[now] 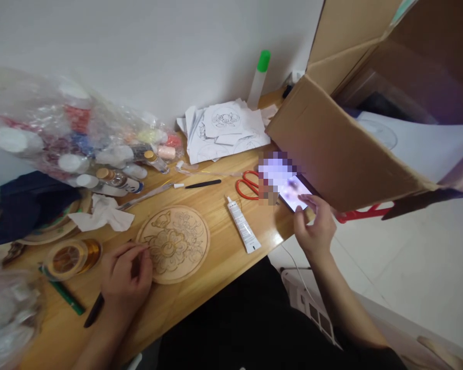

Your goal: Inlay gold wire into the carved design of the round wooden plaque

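My left hand (127, 275) rests at the left edge of a round wooden disc (181, 241) with a flower pattern drawn in dark lines. Its fingers are curled and pressed together; whatever is between them is too small or hidden. A dark pen-like stick (94, 311) shows from under that hand, mostly covered. My right hand (316, 223) is at the near end of a lit smartphone (283, 177) lying on the table, its index fingertip on the screen and its thumb apart at the lower edge. Beside the phone are red-handled scissors (247, 186) and a white tube (244, 226).
Black tweezers (203, 183) lie behind the disc. Printed paper patterns (227, 128) are stacked by the wall. A bag of bottles (77, 128), a thread spool (75, 259) and a green pen (67, 297) are at left. A large cardboard box (343, 146) blocks the right.
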A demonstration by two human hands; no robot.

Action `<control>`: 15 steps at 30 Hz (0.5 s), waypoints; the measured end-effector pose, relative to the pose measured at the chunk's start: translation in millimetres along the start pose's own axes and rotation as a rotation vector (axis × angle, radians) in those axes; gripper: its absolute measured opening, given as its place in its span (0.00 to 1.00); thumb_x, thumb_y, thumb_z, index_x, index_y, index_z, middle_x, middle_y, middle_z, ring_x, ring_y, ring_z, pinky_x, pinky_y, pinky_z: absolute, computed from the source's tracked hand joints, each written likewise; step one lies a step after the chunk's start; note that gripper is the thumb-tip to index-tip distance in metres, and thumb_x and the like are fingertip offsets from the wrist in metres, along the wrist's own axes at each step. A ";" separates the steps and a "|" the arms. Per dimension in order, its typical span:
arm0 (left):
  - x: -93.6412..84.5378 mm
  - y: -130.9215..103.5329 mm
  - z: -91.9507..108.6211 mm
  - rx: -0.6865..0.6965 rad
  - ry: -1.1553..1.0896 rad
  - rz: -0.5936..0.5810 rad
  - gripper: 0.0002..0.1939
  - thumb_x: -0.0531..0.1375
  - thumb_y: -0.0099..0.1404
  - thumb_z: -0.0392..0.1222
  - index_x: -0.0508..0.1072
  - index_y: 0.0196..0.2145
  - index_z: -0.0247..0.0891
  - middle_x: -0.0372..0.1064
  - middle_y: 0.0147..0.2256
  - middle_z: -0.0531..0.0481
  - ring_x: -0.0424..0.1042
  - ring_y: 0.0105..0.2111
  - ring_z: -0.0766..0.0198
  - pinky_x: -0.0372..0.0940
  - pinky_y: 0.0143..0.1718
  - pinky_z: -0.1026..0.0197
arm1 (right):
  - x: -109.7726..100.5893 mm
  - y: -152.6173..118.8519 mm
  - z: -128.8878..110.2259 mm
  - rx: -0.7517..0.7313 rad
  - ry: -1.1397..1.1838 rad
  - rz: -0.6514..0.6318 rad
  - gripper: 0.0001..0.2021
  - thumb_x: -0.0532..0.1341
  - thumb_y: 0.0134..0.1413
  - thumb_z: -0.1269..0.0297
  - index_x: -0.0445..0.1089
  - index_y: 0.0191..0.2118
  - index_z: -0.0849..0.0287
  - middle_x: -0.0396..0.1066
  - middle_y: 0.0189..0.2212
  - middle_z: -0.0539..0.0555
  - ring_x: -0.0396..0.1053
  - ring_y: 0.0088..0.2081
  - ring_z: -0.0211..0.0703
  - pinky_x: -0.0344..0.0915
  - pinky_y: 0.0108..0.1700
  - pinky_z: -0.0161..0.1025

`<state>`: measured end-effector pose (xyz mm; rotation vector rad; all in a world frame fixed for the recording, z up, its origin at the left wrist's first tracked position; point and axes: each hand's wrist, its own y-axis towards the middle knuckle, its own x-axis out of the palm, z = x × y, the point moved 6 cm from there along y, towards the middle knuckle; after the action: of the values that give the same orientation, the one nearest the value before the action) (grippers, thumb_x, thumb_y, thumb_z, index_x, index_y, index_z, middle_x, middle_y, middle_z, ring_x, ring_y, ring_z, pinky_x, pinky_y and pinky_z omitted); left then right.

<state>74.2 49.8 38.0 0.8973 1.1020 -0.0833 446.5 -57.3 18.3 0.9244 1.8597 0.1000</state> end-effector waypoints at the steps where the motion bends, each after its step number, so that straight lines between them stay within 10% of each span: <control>1: 1.1 -1.1 -1.0 -0.013 0.001 -0.017 0.07 0.60 0.64 0.30 0.71 0.39 0.38 0.71 0.34 0.45 0.72 0.35 0.58 0.70 0.37 0.53 | 0.5 1.2 -0.2 0.007 -0.004 -0.001 0.12 0.55 0.59 0.63 0.64 0.47 0.58 0.76 0.43 0.61 0.77 0.43 0.51 0.74 0.45 0.50; 15: -1.5 -3.6 -1.6 -0.008 -0.055 0.026 0.09 0.62 0.62 0.27 0.71 0.39 0.36 0.70 0.34 0.43 0.70 0.36 0.57 0.69 0.36 0.54 | -1.5 9.1 3.6 0.115 -0.048 0.011 0.14 0.54 0.52 0.66 0.61 0.46 0.58 0.77 0.42 0.61 0.78 0.42 0.53 0.71 0.46 0.52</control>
<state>70.6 48.0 36.9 0.8967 1.0387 -0.0819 454.7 -53.0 21.8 1.0071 1.8313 -0.0230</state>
